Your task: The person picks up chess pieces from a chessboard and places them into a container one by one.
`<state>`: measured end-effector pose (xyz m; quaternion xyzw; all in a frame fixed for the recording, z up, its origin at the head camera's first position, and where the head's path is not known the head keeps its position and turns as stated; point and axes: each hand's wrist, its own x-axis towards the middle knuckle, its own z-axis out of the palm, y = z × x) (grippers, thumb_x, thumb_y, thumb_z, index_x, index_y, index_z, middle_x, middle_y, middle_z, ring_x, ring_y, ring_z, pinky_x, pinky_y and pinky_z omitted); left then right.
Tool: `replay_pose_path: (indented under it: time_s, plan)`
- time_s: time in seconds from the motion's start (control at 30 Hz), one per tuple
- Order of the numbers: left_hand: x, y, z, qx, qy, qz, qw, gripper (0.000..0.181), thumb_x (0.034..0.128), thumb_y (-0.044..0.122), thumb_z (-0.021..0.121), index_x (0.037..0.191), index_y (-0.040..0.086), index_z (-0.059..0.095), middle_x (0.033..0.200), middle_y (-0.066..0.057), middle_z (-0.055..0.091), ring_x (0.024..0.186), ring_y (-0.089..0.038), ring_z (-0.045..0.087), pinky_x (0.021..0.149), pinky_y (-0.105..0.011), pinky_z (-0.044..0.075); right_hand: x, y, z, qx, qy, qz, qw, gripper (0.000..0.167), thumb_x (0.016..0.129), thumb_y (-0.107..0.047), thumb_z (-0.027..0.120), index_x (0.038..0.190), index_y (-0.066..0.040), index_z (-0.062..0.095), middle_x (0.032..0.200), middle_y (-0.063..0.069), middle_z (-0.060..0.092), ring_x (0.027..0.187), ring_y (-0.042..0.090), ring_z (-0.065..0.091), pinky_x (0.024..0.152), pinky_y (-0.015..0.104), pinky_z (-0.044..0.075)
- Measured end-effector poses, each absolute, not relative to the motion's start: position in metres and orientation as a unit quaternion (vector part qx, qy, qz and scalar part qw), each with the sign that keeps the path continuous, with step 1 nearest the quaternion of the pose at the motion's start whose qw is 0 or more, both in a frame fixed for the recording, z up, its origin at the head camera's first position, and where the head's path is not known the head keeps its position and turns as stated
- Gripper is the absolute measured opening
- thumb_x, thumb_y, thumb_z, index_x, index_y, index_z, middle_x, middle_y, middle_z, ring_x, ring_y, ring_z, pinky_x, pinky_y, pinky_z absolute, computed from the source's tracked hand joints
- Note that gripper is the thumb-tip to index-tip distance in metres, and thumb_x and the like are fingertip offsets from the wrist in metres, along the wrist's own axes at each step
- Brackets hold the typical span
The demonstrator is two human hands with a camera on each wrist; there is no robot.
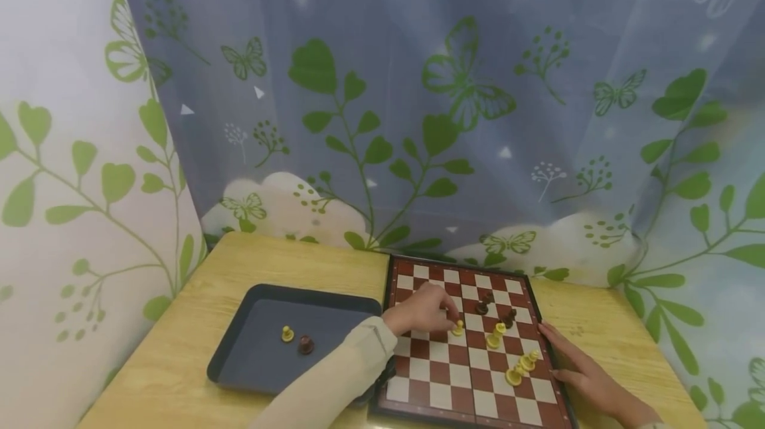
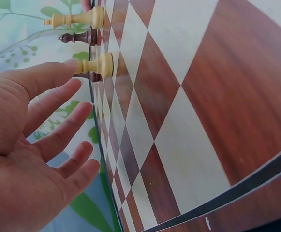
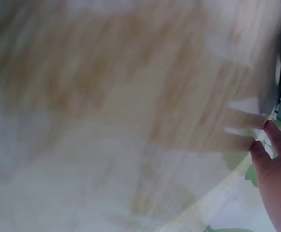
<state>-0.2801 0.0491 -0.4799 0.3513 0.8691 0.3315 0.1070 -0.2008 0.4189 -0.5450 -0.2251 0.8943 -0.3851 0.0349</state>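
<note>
My left hand [image 1: 424,309] is over the left-middle part of a red-and-white chessboard [image 1: 430,372]. Its fingertips are at a small yellow pawn [image 1: 458,329] standing upright. In the left wrist view, the thumb covers the top of a yellow piece [image 2: 101,65]; the other fingers are loosely extended, the index tip a little apart from the thumb. Contact with the piece is unclear. At the board's right edge, my right hand [image 1: 582,372] touches the dark rim with extended fingers. Only part of that hand [image 3: 278,166] shows in the right wrist view.
Left of the board, a dark tray [image 1: 263,313] holds a yellow pawn [image 1: 287,334] and a dark brown piece [image 1: 306,344]. Yellow pieces [image 1: 495,336] and dark pieces [image 1: 481,307] stand on the board's right half. A patterned curtain [image 1: 382,117] hangs behind the wooden table [image 1: 179,343].
</note>
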Motion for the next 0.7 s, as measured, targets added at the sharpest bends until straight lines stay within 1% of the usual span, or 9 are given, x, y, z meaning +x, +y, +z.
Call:
replay_pose_path:
  time_s: [0.07,0.13,0.2,0.27,0.37,0.47,0.53,0.57,0.7]
  plan:
    - [-0.281,0.051,-0.481,0.356,0.870,0.325,0.103,0.010,0.0918,0.015,0.076,0.100,0.012,0.082,0.099,0.003,0.077,0.092,-0.014,0.064,0.110,-0.032,0.042,-0.200,0.419,-0.545,-0.228,0.892,-0.389,0.030,0.075,0.095,-0.004,0.063,0.161,-0.004,0.027,0.159,-0.026,0.013,0.133,-0.030,0.009,0.094,-0.004,0.016]
    - [-0.282,0.053,-0.482,0.356,0.874,0.316,0.102,0.008,0.0915,0.016,0.077,0.097,0.013,0.082,0.096,0.004,0.077,0.091,-0.010,0.063,0.120,-0.036,0.033,-0.200,0.419,-0.544,-0.228,0.893,-0.387,0.028,0.074,0.095,-0.005,0.063,0.160,-0.004,0.028,0.158,-0.027,0.013,0.134,-0.030,0.009,0.095,-0.004,0.016]
    - [-0.281,0.054,-0.482,0.354,0.874,0.316,0.105,0.006,0.0909,0.014,0.078,0.096,0.013,0.082,0.095,0.004,0.076,0.085,-0.008,0.061,0.112,-0.032,0.041,-0.200,0.419,-0.544,-0.226,0.895,-0.383,0.029,0.073,0.095,-0.007,0.063,0.160,-0.004,0.029,0.158,-0.028,0.014,0.134,-0.030,0.009,0.096,-0.002,0.020]
    - [-0.280,0.054,-0.482,0.351,0.874,0.317,0.110,0.006,0.0899,0.014,0.079,0.095,0.012,0.081,0.095,0.003,0.075,0.076,-0.007,0.056,0.093,-0.025,0.049,-0.199,0.418,-0.544,-0.223,0.896,-0.382,0.032,0.073,0.096,-0.008,0.064,0.160,-0.004,0.029,0.159,-0.026,0.014,0.134,-0.030,0.010,0.096,0.001,0.023]
    - [-0.280,0.056,-0.483,0.352,0.871,0.325,0.110,0.006,0.0887,0.014,0.081,0.094,0.011,0.081,0.095,0.002,0.075,0.067,-0.006,0.051,0.068,-0.020,0.045,-0.199,0.418,-0.544,-0.222,0.895,-0.386,0.036,0.073,0.096,-0.008,0.063,0.160,-0.004,0.029,0.161,-0.020,0.015,0.134,-0.029,0.011,0.097,0.002,0.026]
    - [-0.282,0.059,-0.484,0.356,0.870,0.327,0.102,0.006,0.0888,0.016,0.081,0.092,0.012,0.082,0.094,0.004,0.075,0.069,-0.004,0.053,0.070,-0.017,0.045,-0.199,0.418,-0.544,-0.224,0.892,-0.392,0.037,0.074,0.096,-0.007,0.063,0.161,-0.004,0.028,0.162,-0.019,0.015,0.135,-0.029,0.011,0.096,0.001,0.024]
    - [-0.283,0.060,-0.485,0.361,0.869,0.327,0.092,0.004,0.0885,0.017,0.081,0.090,0.013,0.082,0.093,0.005,0.075,0.075,-0.004,0.056,0.075,-0.018,0.047,-0.200,0.418,-0.545,-0.225,0.890,-0.394,0.037,0.074,0.095,-0.006,0.063,0.160,-0.004,0.028,0.161,-0.023,0.014,0.135,-0.029,0.011,0.096,0.000,0.023]
    - [-0.283,0.060,-0.485,0.363,0.868,0.327,0.087,0.004,0.0884,0.017,0.082,0.089,0.013,0.082,0.092,0.006,0.075,0.077,-0.005,0.058,0.081,-0.020,0.049,-0.200,0.418,-0.545,-0.226,0.890,-0.395,0.039,0.074,0.095,-0.006,0.063,0.161,-0.004,0.028,0.160,-0.025,0.013,0.135,-0.029,0.010,0.096,0.000,0.022]
    - [-0.284,0.061,-0.487,0.379,0.862,0.329,0.071,0.004,0.0876,0.015,0.082,0.086,0.011,0.082,0.091,0.004,0.076,0.080,-0.004,0.060,0.081,-0.018,0.050,-0.199,0.419,-0.544,-0.227,0.890,-0.394,0.042,0.074,0.096,-0.005,0.062,0.161,-0.003,0.027,0.158,-0.029,0.012,0.135,-0.029,0.010,0.096,0.000,0.023]
